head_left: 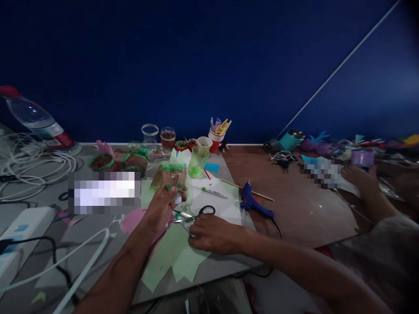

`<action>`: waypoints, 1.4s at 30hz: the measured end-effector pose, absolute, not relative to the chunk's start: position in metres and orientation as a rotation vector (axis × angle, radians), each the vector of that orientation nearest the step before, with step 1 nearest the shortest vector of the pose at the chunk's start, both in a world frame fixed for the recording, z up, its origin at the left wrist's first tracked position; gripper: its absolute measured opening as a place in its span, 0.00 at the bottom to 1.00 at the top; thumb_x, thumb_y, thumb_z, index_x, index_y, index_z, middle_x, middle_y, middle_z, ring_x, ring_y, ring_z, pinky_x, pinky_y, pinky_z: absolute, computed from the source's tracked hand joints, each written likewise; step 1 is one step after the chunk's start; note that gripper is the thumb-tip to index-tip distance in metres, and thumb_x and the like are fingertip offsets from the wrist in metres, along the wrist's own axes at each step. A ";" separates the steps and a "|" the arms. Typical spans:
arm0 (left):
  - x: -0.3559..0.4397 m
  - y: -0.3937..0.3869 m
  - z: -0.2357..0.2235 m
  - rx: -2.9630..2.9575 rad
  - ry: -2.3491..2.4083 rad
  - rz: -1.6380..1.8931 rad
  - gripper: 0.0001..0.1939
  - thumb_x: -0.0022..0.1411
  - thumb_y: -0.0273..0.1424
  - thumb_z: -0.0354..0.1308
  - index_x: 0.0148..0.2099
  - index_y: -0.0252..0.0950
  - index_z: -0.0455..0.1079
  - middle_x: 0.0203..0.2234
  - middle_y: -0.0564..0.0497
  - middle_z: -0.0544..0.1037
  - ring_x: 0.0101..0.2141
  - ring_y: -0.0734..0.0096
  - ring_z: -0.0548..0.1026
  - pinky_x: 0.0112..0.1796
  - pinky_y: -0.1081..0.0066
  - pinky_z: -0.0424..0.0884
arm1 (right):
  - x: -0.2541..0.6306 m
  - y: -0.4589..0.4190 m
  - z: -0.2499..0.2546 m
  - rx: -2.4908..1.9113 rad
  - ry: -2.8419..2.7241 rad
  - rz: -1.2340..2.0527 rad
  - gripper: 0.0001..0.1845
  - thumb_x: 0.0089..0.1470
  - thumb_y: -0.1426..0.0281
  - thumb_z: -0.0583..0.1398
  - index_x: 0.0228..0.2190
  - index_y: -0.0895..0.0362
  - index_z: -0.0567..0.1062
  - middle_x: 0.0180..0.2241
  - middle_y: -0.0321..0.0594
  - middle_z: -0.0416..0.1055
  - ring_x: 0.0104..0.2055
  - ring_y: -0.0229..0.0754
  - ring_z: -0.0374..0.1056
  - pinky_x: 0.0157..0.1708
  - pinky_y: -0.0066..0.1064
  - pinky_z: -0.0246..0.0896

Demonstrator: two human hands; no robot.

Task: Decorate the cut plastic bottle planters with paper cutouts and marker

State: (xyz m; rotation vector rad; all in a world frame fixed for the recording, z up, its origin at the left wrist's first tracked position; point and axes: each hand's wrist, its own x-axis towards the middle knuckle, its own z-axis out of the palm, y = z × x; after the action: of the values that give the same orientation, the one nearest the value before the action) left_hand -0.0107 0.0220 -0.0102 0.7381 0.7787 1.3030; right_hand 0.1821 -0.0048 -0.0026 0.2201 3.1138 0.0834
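Note:
My left hand [170, 196] is closed around the neck of a cut-off plastic bottle top [174, 175], held upright with its white cap downward. The piece is pinkish brown with green bands, and a pale pointed paper shape stands at its rim. My right hand [212, 233] rests low over the table with curled fingers. It lies against the scissors [196, 216], covering part of them; one black handle loop and the blades show. A slim pale item runs under its fingertips, and what the fingers grip is hidden. Light green paper [176, 253] with zigzag edges lies beneath.
A blue glue gun [253, 201], a wooden stick [262, 195] and a green-white marker [214, 192] lie to the right. Cups and cut bottles, including a green-tinted cup [198, 162], stand behind. Cables and a power strip [24, 235] fill the left. Another person's hand [360, 176] is at right.

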 end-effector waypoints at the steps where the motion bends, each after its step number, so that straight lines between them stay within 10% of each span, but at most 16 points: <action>1: -0.011 0.022 -0.011 0.738 0.776 1.304 0.21 0.49 0.38 0.67 0.44 0.36 0.69 0.30 0.51 0.76 0.27 0.73 0.74 0.32 0.71 0.70 | 0.182 -0.004 -0.002 0.184 3.106 0.086 0.06 0.60 0.72 0.53 0.36 0.59 0.69 0.33 0.40 0.63 0.33 0.41 0.57 0.32 0.34 0.48; 21: -0.013 0.022 -0.012 0.719 0.756 1.309 0.18 0.50 0.37 0.66 0.42 0.36 0.68 0.31 0.51 0.77 0.28 0.73 0.74 0.33 0.70 0.70 | 0.181 -0.013 0.002 -0.032 3.357 0.096 0.04 0.60 0.73 0.52 0.35 0.55 0.66 0.42 0.41 0.70 0.29 0.36 0.63 0.32 0.32 0.55; 26: -0.012 0.023 -0.010 0.732 0.748 1.313 0.21 0.48 0.38 0.67 0.42 0.35 0.68 0.31 0.50 0.76 0.27 0.73 0.74 0.34 0.69 0.70 | 0.188 -0.032 0.020 0.352 3.674 -0.944 0.07 0.60 0.70 0.48 0.42 0.54 0.58 0.44 0.48 0.71 0.41 0.39 0.70 0.38 0.33 0.65; 31: -0.012 0.023 -0.011 0.740 0.747 1.290 0.23 0.47 0.39 0.67 0.44 0.36 0.68 0.30 0.51 0.76 0.27 0.73 0.74 0.33 0.70 0.70 | 0.194 -0.011 0.043 1.333 3.441 -2.412 0.06 0.57 0.70 0.56 0.38 0.53 0.65 0.38 0.41 0.68 0.26 0.35 0.68 0.29 0.33 0.66; 36: -0.012 0.023 -0.013 0.762 0.740 1.253 0.24 0.50 0.38 0.66 0.48 0.36 0.66 0.32 0.50 0.76 0.28 0.73 0.74 0.35 0.70 0.69 | 0.192 0.031 0.048 1.605 2.880 -3.188 0.11 0.54 0.60 0.58 0.31 0.56 0.71 0.27 0.34 0.64 0.18 0.30 0.58 0.22 0.29 0.60; 42: -0.011 0.026 -0.018 0.786 0.741 1.257 0.21 0.50 0.37 0.65 0.46 0.36 0.67 0.31 0.49 0.75 0.28 0.73 0.73 0.33 0.70 0.68 | 0.176 0.039 0.031 1.443 2.753 -3.344 0.20 0.54 0.51 0.54 0.37 0.53 0.71 0.25 0.33 0.65 0.19 0.34 0.62 0.23 0.32 0.62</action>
State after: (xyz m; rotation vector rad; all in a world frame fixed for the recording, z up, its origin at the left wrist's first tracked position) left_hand -0.0111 0.0259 -0.0180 0.7863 0.7409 1.2566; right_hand 0.1762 0.0388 0.0315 1.4427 2.7526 -3.3436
